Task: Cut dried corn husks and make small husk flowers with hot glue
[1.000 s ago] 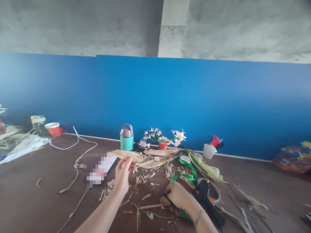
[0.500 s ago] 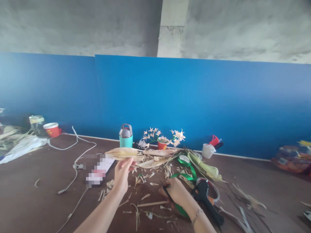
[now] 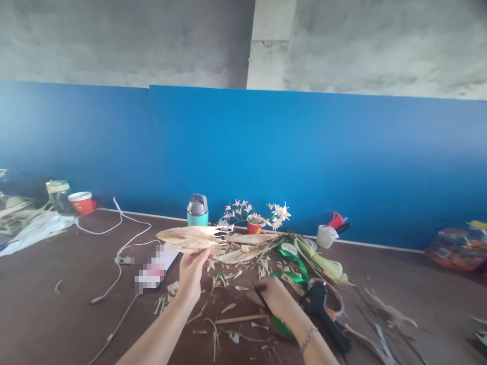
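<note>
My left hand (image 3: 190, 276) is closed on a dried corn husk (image 3: 190, 238), holding it up level above the brown table (image 3: 57, 314). My right hand (image 3: 276, 300) is closed on a pair of scissors (image 3: 266, 306) with green handles, low over the table to the right of the left hand. Husk scraps and cut strips (image 3: 236, 284) lie scattered between and around both hands. A black glue gun (image 3: 323, 314) lies just right of my right hand.
Behind the hands stand a teal flask (image 3: 198, 210), a red pot of husk flowers (image 3: 255, 219), a green ribbon roll (image 3: 291, 251) and a bundle of pale strips (image 3: 321, 263). White cables (image 3: 122, 253) and a phone (image 3: 155, 266) lie left. Cups (image 3: 81, 203) sit far left.
My left hand has lifted the husk higher and a little leftward. My right hand with the scissors has risen off the table and shifted slightly up and left.
</note>
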